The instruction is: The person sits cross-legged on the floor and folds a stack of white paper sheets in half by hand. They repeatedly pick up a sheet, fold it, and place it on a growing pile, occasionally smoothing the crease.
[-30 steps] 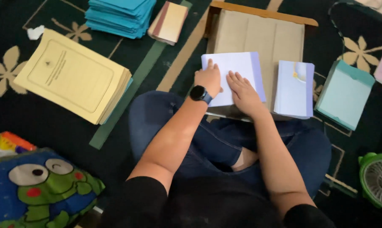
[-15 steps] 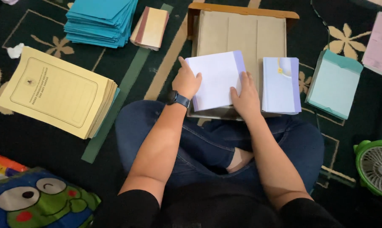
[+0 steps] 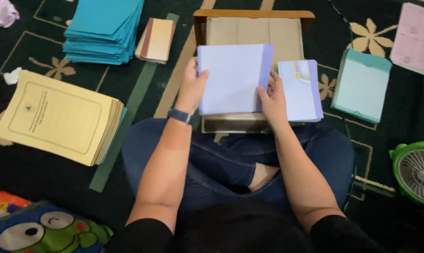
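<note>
**Lavender folder held over a cardboard box**

Lavender-white card fills the middle of the head view: a folder with a darker purple strip along its right edge, held flat above an open cardboard box that rests against the person's crossed legs. The left hand grips the folder's left edge, thumb on top and fingers curled beneath; a dark watch sits on that wrist. The right hand pinches the lower right edge, thumb pressing on the purple strip, fingers tucked behind. Both hands are closed on the folder.

Just right of the folder, touching the right hand's knuckles, lies a stack of similar lavender folders, with a small yellow mark near its top. Farther right, a pile of pale teal folders lies on the dark green patterned carpet, and pink sheets reach the upper right corner. A green fan sits at the right edge.

On the left, a thick stack of yellow folders lies near the left knee. Above it lies a heap of bright blue folders, with a small tan and maroon bundle just beside it. A cartoon frog cushion shows at the bottom left, and a crumpled white scrap lies by the yellow stack.
</note>
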